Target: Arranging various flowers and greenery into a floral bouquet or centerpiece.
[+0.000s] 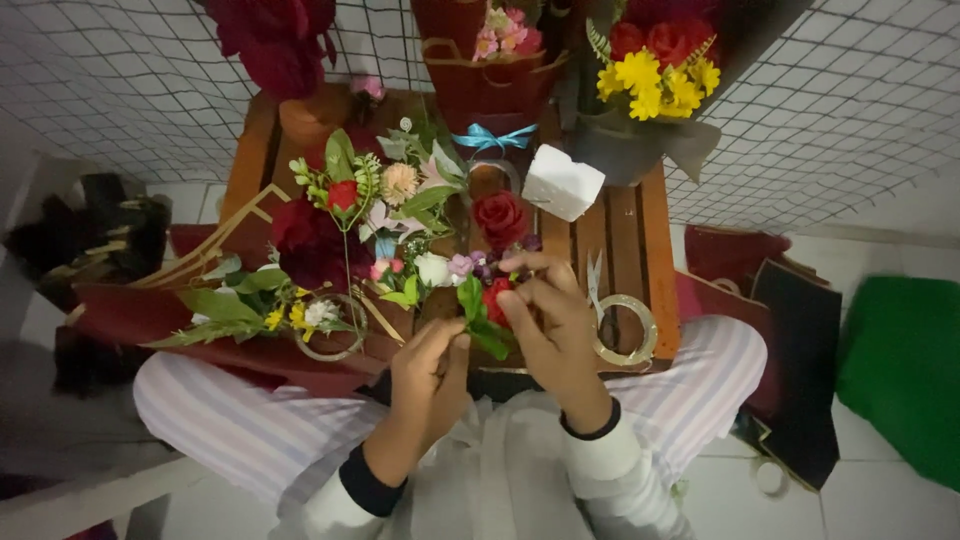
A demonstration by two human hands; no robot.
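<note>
So the person is sitting cross-legged in striped pants, and both hands are working on a little red flower sprig (492, 305) with green leaves, held just above the near edge of the wooden tabletop (622, 232). The right hand (553, 325) is curling over the top of it, fingers (535, 268) pinching together around the red bloom. The left hand (428, 368) is coming in from below, fingertips pressed together on the stem and leaves right under the bloom.

The tabletop itself is looking pretty crowded. A red rose (500, 217) is standing just behind the sprig, and a white foam block (561, 182) is lying a bit further back to the right. A roll of tape (627, 330) is sitting just right of the right hand, with scissors (594, 282) lying beside it. On the left, a mixed bouquet (330, 230) of red, pink and white flowers is spilling across dark red wrapping paper (140, 310). At the far edge, a bouquet with yellow flowers (655, 82) is leaning against the wire mesh, near a red-wrapped one tied with a blue ribbon (490, 138).
</note>
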